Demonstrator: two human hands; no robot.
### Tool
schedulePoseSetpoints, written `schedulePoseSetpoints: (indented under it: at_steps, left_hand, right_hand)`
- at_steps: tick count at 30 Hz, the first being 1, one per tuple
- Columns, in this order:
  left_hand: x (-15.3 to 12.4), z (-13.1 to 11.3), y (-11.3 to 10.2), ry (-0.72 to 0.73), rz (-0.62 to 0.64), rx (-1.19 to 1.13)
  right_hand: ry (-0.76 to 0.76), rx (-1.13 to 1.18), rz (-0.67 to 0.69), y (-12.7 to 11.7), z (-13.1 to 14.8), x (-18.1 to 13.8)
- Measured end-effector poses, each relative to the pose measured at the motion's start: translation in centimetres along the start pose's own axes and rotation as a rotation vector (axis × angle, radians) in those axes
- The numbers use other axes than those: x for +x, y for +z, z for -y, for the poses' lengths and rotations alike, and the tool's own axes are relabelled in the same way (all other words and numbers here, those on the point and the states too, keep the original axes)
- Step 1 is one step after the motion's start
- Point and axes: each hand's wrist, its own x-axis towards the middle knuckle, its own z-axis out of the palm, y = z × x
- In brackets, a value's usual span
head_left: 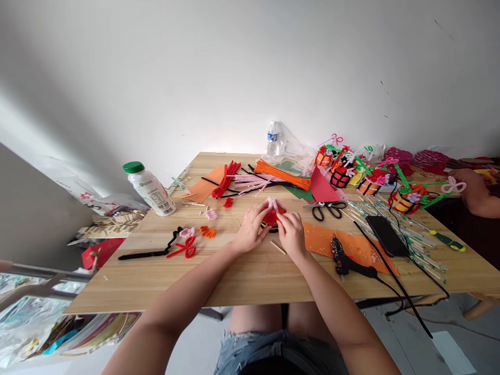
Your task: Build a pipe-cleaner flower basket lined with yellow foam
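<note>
Red pipe-cleaner piece (273,215), pink on top, is at the middle of the table (242,278), between both hands. The left hand (250,232) grips its left side, fingers closed on it; the right hand (292,235) grips its right side likewise. The scissors (327,209) lie just right of it; a glue gun (346,259) lies nearer the front edge.

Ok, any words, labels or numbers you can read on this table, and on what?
Nothing is readable.
White bottle with green cap: label print too small.
Water bottle: label blurred.
Bag by the wall: red mark, unreadable.
Red craft piece in left hand and right hand: no writing.
</note>
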Motion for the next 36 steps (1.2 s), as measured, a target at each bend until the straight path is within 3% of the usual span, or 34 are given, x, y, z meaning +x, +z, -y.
schedulePoseSetpoints:
  at_steps: [36]
  left_hand:
    - [0.04, -0.07, -0.08, -0.003, -0.001, 0.011]
  right_hand:
    - [0.04, 0.007, 0.044, -0.17, 0.09, 0.03]
